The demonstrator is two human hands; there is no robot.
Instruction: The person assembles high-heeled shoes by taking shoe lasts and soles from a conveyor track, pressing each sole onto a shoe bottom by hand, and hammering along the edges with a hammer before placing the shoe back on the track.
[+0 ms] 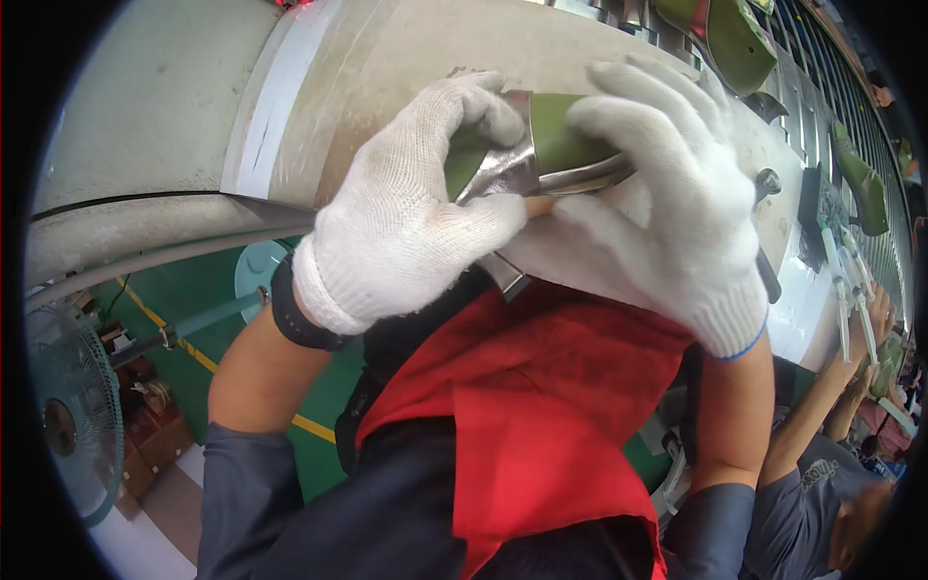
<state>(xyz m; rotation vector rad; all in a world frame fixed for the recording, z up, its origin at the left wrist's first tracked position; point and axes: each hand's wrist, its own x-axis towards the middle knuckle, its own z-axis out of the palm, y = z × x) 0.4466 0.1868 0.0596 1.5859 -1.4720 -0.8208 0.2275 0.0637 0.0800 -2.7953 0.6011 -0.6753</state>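
A green shoe last [556,126] lies on its side on the work surface between my hands, wrapped with a shiny silver strap [505,172]. A silver edge runs along its near side. My left hand [406,193], in a white knit glove, is closed round the left part of the last, its thumb and forefinger on the strap. In a matching glove, my right hand [667,184] arches over the right part with fingers curved and apart, slightly blurred. Its fingertips are at the last; whether they press on it is hard to tell. The last's right end is hidden behind this hand.
More green lasts [739,53] with silver pieces stand at the upper right, beside a rack of metal rollers [822,77]. At right, a co-worker's hand [880,314] is near white strap-like pieces [839,290]. A fan [72,416] stands at lower left.
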